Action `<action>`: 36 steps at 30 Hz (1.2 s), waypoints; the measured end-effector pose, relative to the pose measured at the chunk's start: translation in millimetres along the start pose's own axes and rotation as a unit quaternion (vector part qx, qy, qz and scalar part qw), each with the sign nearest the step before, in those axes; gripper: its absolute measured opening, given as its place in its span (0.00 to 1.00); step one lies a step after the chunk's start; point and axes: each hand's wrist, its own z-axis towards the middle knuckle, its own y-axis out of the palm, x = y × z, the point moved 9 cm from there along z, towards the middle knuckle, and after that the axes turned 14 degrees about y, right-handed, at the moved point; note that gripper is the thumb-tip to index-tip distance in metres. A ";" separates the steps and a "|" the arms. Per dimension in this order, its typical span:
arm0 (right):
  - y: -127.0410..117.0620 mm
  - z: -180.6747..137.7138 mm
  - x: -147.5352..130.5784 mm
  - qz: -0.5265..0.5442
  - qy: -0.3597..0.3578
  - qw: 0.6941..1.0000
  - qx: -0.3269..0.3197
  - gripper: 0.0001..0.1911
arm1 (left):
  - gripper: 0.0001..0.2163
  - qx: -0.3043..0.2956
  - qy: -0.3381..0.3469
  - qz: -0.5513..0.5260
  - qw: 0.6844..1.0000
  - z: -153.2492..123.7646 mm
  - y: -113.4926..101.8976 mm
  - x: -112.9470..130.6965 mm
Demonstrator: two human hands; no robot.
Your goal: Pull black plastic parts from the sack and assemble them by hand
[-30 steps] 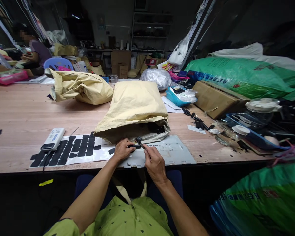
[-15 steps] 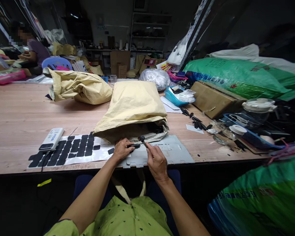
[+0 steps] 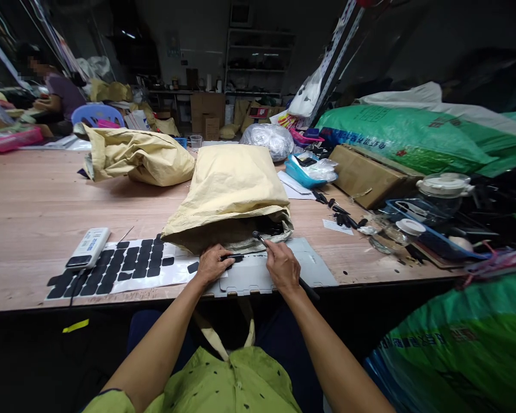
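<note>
My left hand [image 3: 212,263] is closed on a small flat black piece [image 3: 233,258] and holds it down on a grey plastic panel [image 3: 284,268] at the table's near edge. My right hand [image 3: 282,265] is closed round a thin black tool [image 3: 261,238] with a round knobbed end. That end points at the open mouth of a yellow paper sack [image 3: 229,192] lying just behind both hands. A white sheet with several black rubber pads [image 3: 120,265] lies to the left of my left hand.
A white remote-like device [image 3: 88,248] rests on the pad sheet. A second crumpled yellow sack [image 3: 133,155] lies further back. A cardboard box [image 3: 367,175], blue trays, jars and small black parts crowd the right side. Green sacks stand right. Another person [image 3: 51,94] sits far left.
My right hand has moved right and forward, bringing the tool's knobbed end away from the black piece up to the sack's mouth. My left hand has stayed put.
</note>
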 end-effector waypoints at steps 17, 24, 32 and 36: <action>24.2 0.9 4.4 -0.123 0.000 0.992 -0.017 0.18 | 0.19 -0.057 0.038 0.007 0.998 -5.1 -6.3 19.0; 23.3 -0.1 2.3 -0.121 -0.003 0.993 -0.014 0.18 | 0.11 -0.092 0.163 0.016 0.982 -69.3 6.3 58.6; 25.8 -0.5 4.3 -0.113 -0.005 0.994 -0.011 0.19 | 0.09 -0.094 0.172 0.052 0.979 -84.7 12.4 67.8; 25.0 -0.8 3.5 -0.114 -0.007 0.993 -0.007 0.18 | 0.06 0.001 0.135 0.007 0.991 -36.3 -6.9 70.0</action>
